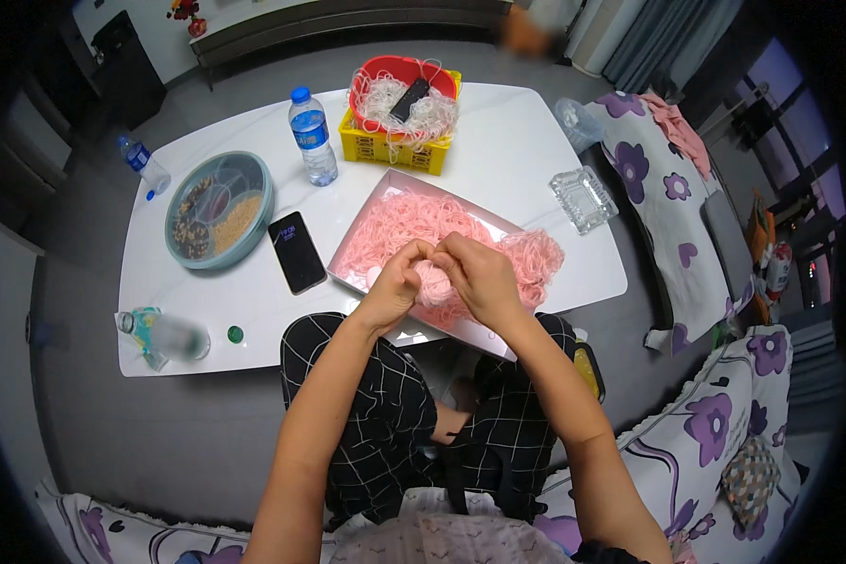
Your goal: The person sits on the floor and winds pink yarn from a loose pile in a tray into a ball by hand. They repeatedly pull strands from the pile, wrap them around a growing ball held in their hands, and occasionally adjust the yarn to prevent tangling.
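Note:
A small pink ball of yarn [435, 284] sits between my two hands, over the near part of a shallow white box [356, 233]. My left hand [393, 282] has its fingers curled against the ball's left side. On the other side, my right hand [481, 276] pinches with thumb and forefinger at the top, where both hands' fingertips nearly meet. Any strand between the fingertips is too fine to make out. Loose pink yarn [423, 215] fills the box in a tangled heap, and a clump [532, 257] hangs over its right side.
Left on the white table [507, 141] are a smartphone [297, 252], a lidded snack tray [218, 210], a water bottle [313, 137] and a blurred glass bottle [176, 338]. Behind the box, a yellow crate [391, 153] carries a red basin [381, 67] of white yarn. A glass ashtray [584, 199] lies right.

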### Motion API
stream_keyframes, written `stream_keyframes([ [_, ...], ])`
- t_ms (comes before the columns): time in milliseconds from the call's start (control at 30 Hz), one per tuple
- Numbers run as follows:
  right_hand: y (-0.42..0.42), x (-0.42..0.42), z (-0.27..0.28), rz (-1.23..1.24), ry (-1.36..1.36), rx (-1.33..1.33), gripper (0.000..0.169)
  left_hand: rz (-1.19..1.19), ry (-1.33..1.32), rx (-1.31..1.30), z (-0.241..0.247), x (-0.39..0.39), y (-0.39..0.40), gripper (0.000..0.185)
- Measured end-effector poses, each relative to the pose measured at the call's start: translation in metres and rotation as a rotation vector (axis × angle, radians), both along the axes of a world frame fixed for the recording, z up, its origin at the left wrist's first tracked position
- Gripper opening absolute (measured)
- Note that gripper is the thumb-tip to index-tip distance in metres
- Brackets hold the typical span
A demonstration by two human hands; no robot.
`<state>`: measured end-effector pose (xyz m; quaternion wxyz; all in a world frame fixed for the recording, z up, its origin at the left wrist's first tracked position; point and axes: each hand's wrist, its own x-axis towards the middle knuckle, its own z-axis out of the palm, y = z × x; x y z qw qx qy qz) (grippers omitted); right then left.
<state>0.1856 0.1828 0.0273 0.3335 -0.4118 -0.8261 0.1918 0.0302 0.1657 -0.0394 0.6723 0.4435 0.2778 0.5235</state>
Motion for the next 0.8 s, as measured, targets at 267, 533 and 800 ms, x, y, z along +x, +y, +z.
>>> stream_keyframes([
  [267, -0.034, -0.002, -0.039, 0.054, -0.119, -0.193, 0.019, 0.245, -0.183, -0.039, -0.012, -0.005, 0.004, 0.065],
  [533, -0.012, -0.008, 0.010, 0.040, -0.058, -0.048, 0.018, 0.151, -0.003, -0.024, -0.009, 0.004, 0.000, 0.074],
  [800, -0.004, 0.005, -0.049, -0.032, 0.132, -0.356, 0.021, 0.070, -0.148, -0.053, -0.001, 0.002, -0.002, 0.075],
])
